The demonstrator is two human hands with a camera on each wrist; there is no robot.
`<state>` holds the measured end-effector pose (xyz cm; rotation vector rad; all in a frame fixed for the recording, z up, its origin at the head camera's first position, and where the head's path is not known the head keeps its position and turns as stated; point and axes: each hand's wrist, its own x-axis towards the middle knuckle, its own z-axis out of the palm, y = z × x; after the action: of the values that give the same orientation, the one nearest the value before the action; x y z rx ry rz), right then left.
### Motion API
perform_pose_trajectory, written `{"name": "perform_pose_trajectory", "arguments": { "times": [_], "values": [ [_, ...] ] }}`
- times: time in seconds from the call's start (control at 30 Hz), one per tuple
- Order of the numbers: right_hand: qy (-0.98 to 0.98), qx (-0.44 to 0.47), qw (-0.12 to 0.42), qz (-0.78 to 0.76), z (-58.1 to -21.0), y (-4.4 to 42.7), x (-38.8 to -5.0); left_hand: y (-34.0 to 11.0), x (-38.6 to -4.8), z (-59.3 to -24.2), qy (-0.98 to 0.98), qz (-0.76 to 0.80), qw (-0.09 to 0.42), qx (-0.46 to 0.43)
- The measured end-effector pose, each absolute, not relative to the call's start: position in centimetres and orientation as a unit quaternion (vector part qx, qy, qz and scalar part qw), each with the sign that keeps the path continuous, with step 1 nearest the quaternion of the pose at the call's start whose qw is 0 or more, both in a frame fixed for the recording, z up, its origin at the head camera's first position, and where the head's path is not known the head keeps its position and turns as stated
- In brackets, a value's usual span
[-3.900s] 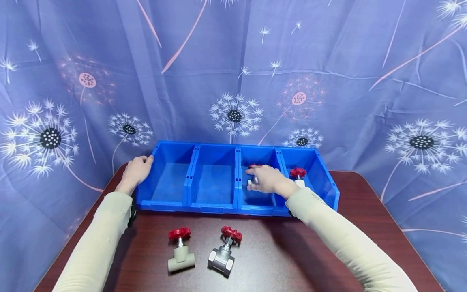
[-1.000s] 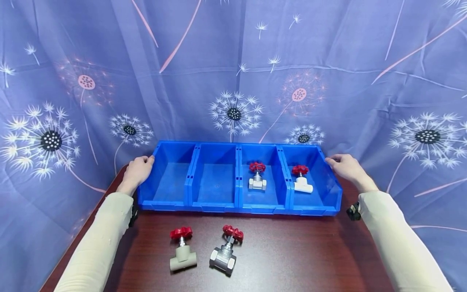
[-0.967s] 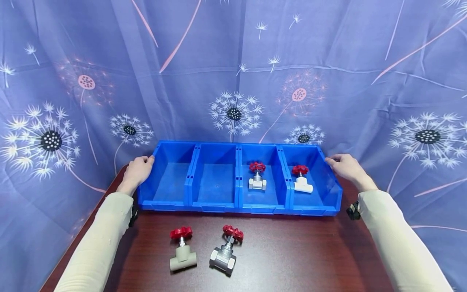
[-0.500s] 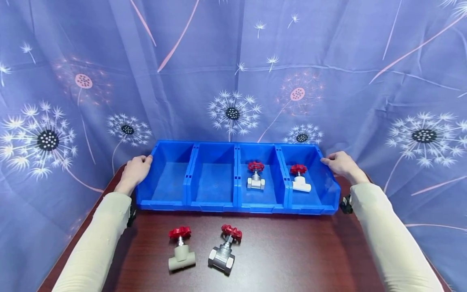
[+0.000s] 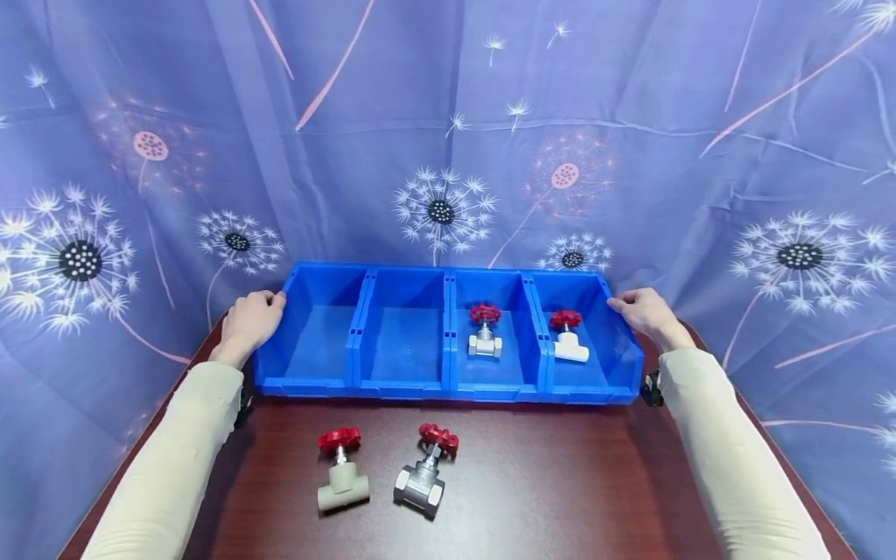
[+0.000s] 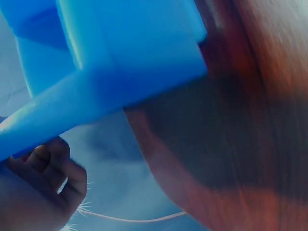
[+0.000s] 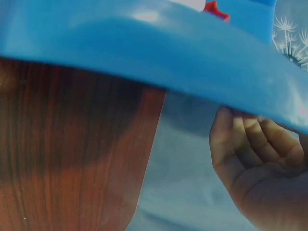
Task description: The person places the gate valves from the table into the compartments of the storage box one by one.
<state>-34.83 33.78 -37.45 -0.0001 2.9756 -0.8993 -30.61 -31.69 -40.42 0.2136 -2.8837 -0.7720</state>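
Since the right hand [image 5: 647, 313] has left the compartments, the blue bin [image 5: 399, 391] is now held at both ends on the table [image 5: 532, 482], left hand [image 5: 252, 323] and right each gripping an end wall, though dim wrist views half hide the fingertips. Its two right compartments hold a small steel valve [image 5: 484, 344] and a white valve [image 5: 570, 348]; before it lie a beige valve [image 5: 343, 482] and a big steel valve [image 5: 420, 486].

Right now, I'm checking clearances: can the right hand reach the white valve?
Likely yes: the white valve lies in the rightmost compartment of the blue bin, nothing above it. The right hand, holding the end wall, must probably let go first.
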Motion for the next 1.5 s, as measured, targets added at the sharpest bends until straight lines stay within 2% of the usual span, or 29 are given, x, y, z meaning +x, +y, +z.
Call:
{"name": "perform_pose_trajectory", "arguments": {
  "times": [0.3, 0.43, 0.73, 1.23, 1.5],
  "values": [
    [0.968, 0.0, -0.007, -0.252, -37.4, 32.7, -35.2, -31.8, -30.7, -40.0, -0.975, -0.203, 0.082, 0.044],
    [0.973, 0.0, -0.019, -0.23, -37.6, 32.4, -35.3, -31.4, -30.3, -39.7, -0.975, -0.191, 0.111, 0.026],
    [0.96, 0.026, 0.03, -0.279, -37.6, 32.9, -34.9, -29.4, -28.2, -38.6, -0.958, -0.208, 0.199, -0.003],
    [0.957, 0.045, 0.021, -0.285, -37.8, 32.9, -34.8, -21.4, -24.2, -37.8, -0.951, -0.209, 0.197, -0.114],
    [0.959, 0.04, 0.016, -0.28, -37.7, 33.0, -34.7, -19.0, -22.0, -37.6, -0.946, -0.221, 0.184, -0.151]
  ]
}}
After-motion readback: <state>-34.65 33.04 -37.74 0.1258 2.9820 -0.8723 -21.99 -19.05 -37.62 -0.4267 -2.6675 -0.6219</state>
